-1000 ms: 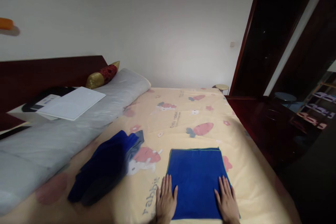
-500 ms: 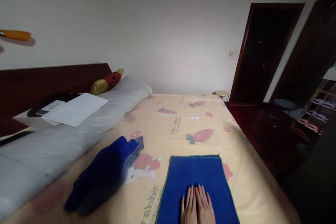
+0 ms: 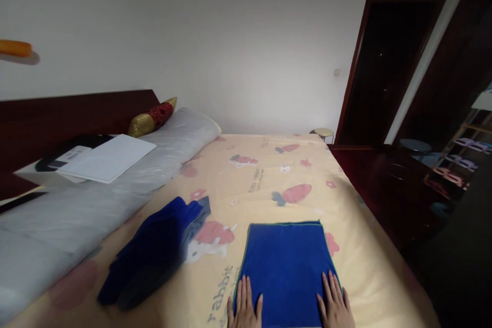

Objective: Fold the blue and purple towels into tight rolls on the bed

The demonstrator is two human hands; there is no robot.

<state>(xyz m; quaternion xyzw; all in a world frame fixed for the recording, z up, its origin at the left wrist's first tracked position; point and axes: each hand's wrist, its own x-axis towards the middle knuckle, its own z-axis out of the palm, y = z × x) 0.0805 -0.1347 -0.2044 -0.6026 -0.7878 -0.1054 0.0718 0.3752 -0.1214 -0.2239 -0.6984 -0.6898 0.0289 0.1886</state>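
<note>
A blue cloth [image 3: 286, 261] with green-stitched edges lies flat on the bed, folded into a neat rectangle. On its left edge rests my left hand [image 3: 245, 307], palm down with fingers stretched out. My right hand [image 3: 334, 302] lies the same way across the cloth's right edge, fingers apart. Neither hand grips anything. To the left, a crumpled heap of dark blue and grey cloth [image 3: 154, 251] sits apart from both hands.
The bed sheet [image 3: 269, 159] is cream with carrots and rabbits. A plastic-wrapped grey roll [image 3: 126, 195] runs along the headboard [image 3: 77, 113], bearing a white flat board [image 3: 109, 158] and a red-gold cushion [image 3: 154, 117]. Stools and a shoe rack [image 3: 457, 159] stand right.
My hands have parted from side by side at the cloth's middle, the left moving to its left edge and the right to its right edge. The cloth heap stays put.
</note>
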